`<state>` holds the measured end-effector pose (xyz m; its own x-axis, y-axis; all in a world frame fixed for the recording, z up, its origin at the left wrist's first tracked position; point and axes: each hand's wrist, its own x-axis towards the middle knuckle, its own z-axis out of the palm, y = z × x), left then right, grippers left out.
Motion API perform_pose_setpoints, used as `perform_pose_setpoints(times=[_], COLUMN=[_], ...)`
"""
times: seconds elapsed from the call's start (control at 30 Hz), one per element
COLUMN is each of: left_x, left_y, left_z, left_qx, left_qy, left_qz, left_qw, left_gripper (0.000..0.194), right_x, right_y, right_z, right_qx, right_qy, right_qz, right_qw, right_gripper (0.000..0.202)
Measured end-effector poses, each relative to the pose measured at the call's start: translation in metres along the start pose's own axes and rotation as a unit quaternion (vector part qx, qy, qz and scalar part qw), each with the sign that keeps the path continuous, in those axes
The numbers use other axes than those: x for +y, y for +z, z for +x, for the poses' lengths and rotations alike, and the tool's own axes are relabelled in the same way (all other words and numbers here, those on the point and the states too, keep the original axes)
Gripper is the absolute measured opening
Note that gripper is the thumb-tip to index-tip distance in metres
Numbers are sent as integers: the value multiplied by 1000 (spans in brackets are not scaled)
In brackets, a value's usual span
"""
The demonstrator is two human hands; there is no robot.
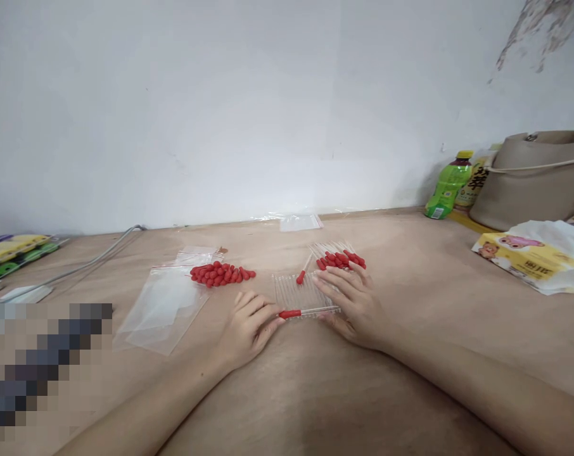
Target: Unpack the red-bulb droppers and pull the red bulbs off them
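Note:
A thin clear tube with a red rubber bulb [290,313] lies crosswise at the near side of a row of clear tubes [294,291]. My left hand [253,322] pinches the bulb end. My right hand [351,307] has its fingers spread over the right part of the row, its thumb by the tube's thin end. Just behind the row lies another red-bulbed dropper [301,277]. Several finished-looking droppers with red bulbs [339,259] are grouped behind my right hand. To the left sits a pile of loose red bulbs [218,273].
Clear plastic bags [166,307] lie at the left, another bag [300,222] by the wall. A cable [94,261] and green-yellow packs [14,253] are far left. On the right stand a green bottle [446,189], a beige bag [529,183] and a tissue pack [524,256].

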<state>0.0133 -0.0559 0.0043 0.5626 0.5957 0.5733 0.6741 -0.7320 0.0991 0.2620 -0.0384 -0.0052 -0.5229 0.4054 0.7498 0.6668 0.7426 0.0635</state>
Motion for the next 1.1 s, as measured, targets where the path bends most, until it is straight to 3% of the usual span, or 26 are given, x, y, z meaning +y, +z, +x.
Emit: perform_pose_setpoints(times=[0.1,0.2,0.3,0.43,0.63,0.8,1.1], left_x=[1,5,10,14,13,14,17], left_y=[0,0,4,12,16,13,11], left_z=[0,3,8,12,8,8,8], left_qx=[9,27,20,31,54,29,26], left_qy=[15,14,45,96,135,147,143], left_qz=[5,-5,-13,-18,4,16,4], left_qw=[1000,1000,999,995,989,989,989], left_gripper=[13,23,36,18,17,15,12], right_x=[-4,-9,-15,-23,-24,-24,-24], right_y=[6,10,9,6,11,14,7], right_z=[-1,0,2,7,4,1,0], right_qx=[-7,1,1,-2,-3,5,31], right_qy=[-26,-27,-29,-41,-43,-78,-110], right_qz=[22,46,62,74,118,162,147], right_qw=[999,999,998,996,992,984,983], right_gripper=[21,12,12,12,17,15,14])
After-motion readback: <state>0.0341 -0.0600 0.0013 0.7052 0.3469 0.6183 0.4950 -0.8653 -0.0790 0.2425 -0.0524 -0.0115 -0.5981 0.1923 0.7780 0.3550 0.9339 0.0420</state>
